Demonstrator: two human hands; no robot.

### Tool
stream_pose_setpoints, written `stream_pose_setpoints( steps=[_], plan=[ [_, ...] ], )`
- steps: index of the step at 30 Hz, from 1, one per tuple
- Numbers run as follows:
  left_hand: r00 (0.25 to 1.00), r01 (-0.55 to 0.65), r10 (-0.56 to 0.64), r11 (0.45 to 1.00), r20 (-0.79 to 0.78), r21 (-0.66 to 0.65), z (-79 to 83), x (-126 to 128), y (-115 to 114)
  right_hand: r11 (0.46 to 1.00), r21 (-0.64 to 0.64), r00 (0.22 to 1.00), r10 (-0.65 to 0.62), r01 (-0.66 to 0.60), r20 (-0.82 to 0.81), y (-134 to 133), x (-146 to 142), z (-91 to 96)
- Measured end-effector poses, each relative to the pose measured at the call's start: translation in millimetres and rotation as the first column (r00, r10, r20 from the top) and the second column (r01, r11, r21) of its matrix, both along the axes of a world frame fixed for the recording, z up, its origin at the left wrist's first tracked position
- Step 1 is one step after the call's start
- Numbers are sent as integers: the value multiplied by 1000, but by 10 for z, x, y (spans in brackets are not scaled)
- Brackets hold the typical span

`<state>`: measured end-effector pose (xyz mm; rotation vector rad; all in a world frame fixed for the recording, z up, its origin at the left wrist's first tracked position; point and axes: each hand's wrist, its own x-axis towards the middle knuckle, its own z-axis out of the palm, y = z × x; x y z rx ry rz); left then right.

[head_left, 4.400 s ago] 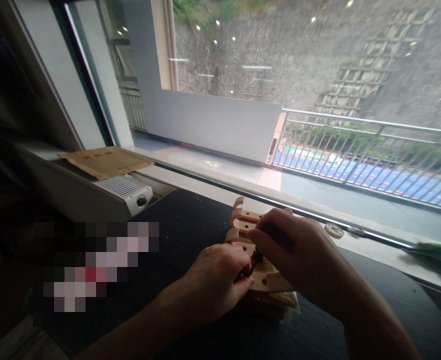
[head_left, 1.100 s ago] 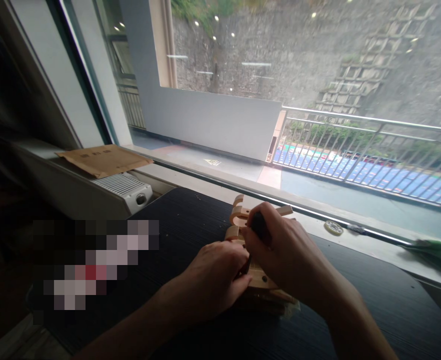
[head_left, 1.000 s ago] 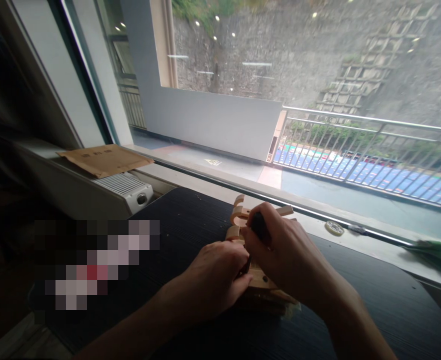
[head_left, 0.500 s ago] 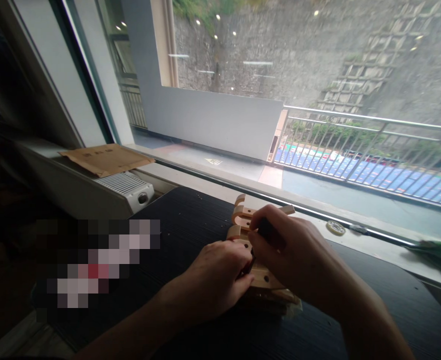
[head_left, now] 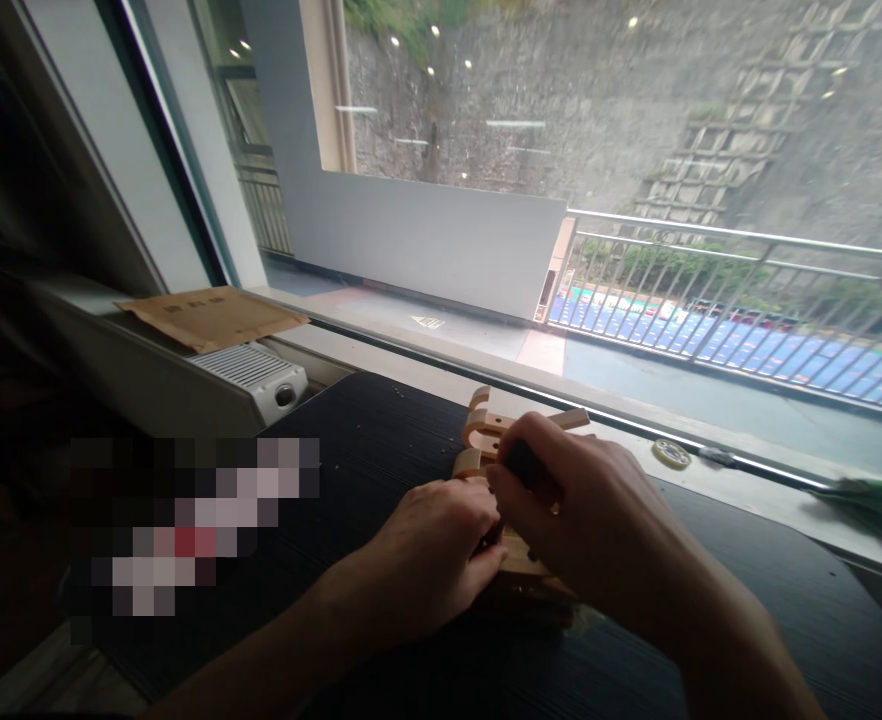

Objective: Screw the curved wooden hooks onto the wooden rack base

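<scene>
A light wooden assembly (head_left: pixel 486 432) of curved pieces with small holes lies on the black table (head_left: pixel 366 450), just before the window sill. My left hand (head_left: pixel 426 560) rests on its near left side, fingers curled against the wood. My right hand (head_left: pixel 583 520) is closed around a dark-handled tool (head_left: pixel 522 460) whose tip points down into the wood between the two hands. Much of the assembly is hidden under my hands.
A white device with a vent grille (head_left: pixel 253 375) and a sheet of brown cardboard (head_left: pixel 208 315) sit at the left. A small tape roll (head_left: pixel 668 454) and something green (head_left: pixel 880 500) lie on the sill at the right. Glass runs along the table's far edge.
My right hand has turned a little on the tool's handle and shifted slightly; the left hand and the wooden assembly stay where they were.
</scene>
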<state>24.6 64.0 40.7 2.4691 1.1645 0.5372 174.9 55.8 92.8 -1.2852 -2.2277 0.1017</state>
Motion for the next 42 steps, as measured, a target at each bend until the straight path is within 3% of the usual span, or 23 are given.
stream_pose_setpoints(
  steps=[5, 13, 19, 26, 31, 34, 38, 42],
  plan=[
    [1000, -12, 12, 1000, -3, -16, 3, 1, 3, 997, 31, 997, -67, 67, 26, 13, -12, -10],
    [998, -17, 21, 998, 60, -56, 25, 7, -19, 997, -74, 1000, 16, -15, 23, -60, 17, 5],
    [999, -38, 38, 997, 6, -73, -10, 6, -10, 996, -37, 996, -82, 83, 32, 7, -7, -44],
    [998, -11, 13, 999, 55, -31, -2, 8, -9, 999, -30, 1000, 15, -16, -15, -28, 17, 4],
    [1000, -13, 13, 1000, 11, -20, -15, 6, 4, 998, -23, 998, -58, 59, 24, 3, 8, -18],
    [1000, -25, 25, 1000, 2, -1, -17, 2, 9, 999, -31, 999, -43, 43, -10, -2, 33, -12],
    [999, 8, -8, 1000, 31, -29, 4, -1, 0, 997, -71, 997, 29, -34, -69, -42, 29, 4],
    [997, -14, 19, 998, 76, -68, 9, 10, -16, 990, -122, 998, 64, -66, -16, -42, -12, -18]
  ],
)
